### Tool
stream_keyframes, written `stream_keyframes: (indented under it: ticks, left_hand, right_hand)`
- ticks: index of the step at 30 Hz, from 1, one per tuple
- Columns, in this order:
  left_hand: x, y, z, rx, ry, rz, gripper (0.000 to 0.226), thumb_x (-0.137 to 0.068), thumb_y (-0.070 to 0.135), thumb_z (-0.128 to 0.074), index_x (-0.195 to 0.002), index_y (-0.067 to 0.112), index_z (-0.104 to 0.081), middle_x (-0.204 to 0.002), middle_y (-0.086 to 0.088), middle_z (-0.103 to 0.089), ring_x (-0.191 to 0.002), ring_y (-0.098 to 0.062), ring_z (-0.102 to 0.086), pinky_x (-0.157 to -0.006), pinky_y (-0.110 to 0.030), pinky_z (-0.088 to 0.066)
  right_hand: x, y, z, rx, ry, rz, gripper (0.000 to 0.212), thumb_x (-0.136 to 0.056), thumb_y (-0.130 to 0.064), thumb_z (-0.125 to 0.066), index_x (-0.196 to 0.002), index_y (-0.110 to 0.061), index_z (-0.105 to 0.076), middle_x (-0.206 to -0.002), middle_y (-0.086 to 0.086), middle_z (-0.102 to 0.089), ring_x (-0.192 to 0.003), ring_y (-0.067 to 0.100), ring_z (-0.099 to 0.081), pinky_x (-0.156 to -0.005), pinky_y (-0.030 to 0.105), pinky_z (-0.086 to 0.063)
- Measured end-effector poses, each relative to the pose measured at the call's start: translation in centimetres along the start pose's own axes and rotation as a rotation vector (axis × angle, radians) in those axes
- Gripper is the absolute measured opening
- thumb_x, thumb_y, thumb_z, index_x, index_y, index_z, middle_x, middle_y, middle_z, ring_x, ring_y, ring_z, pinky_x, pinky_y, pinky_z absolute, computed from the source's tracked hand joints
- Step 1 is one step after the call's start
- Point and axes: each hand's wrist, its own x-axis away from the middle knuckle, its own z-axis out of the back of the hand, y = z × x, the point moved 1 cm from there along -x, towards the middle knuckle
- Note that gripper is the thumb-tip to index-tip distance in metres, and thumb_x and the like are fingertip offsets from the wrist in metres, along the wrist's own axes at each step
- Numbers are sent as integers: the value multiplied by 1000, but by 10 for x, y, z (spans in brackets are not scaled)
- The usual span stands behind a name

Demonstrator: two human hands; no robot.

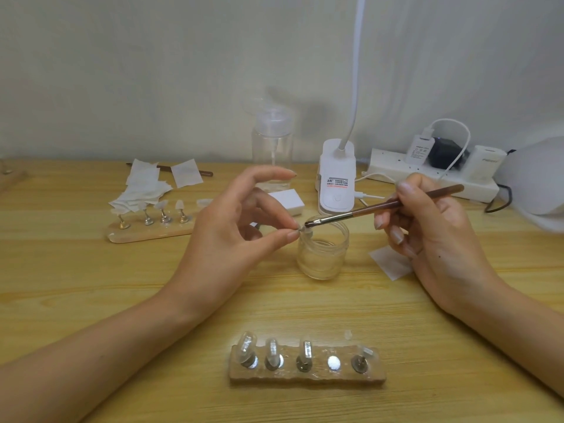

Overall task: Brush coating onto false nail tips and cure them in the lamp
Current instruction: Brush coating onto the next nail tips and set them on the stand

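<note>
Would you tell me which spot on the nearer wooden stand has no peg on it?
The fourth spot from the left on that stand: only a bare shiny disc shows there, while the other four each carry a peg.

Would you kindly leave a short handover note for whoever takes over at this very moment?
Left hand pinches a nail tip over the open jar. Right hand holds the brush, bristles on that tip.
The near stand carries several tips, one spot bare; the far stand carries several more. White dome at far right, likely the curing lamp.
Done: cannot tell which tips are coated.
Left: finish this tip, reseat it, cure.
</note>
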Motion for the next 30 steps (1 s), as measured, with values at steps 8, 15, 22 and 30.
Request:
stream_keyframes:
  ticks: [8, 15, 22, 30]
  left_hand:
    - [1, 1, 0, 4, -1, -4, 54, -84, 2, -78, -128, 27, -59, -84, 2, -72, -88, -17, -71, -69, -54, -50]
    - [1, 2, 0, 0, -2, -9, 52, -83, 2, -78, -126, 27, -60, -84, 0, -72, -84, -14, -70, -64, -50, -48]
    - [1, 2, 0, -15, -6, -22, 51, -83, 4, -78, -125, 27, -61, -85, 0, -73, -85, -14, -70, -61, -45, -48]
    - [1, 2, 0, -12, -9, -29, 50, -83, 4, -78, -124, 28, -61, -85, 1, -72, -85, -17, -70, -59, -43, -48]
  right_hand:
    - [0, 0, 0, 9, 15, -11, 22, -83, -41, -60, -69, -26, -53, -64, 1, -64, -48, 8, -44, -42, 18, -27]
    - [-1, 1, 1, -13, 23, -15, 22, -84, -39, -59, -65, -28, -54, -63, 2, -64, -47, 7, -44, -41, 14, -31]
    - [-1, 2, 2, -24, 56, -29, 20, -83, -38, -59, -66, -28, -54, -62, 2, -63, -46, 6, -42, -39, 14, -29]
    - [-1, 1, 3, -16, 64, -39, 23, -85, -39, -62, -66, -28, -54, -62, 1, -63, -46, 6, -42, -40, 17, -26]
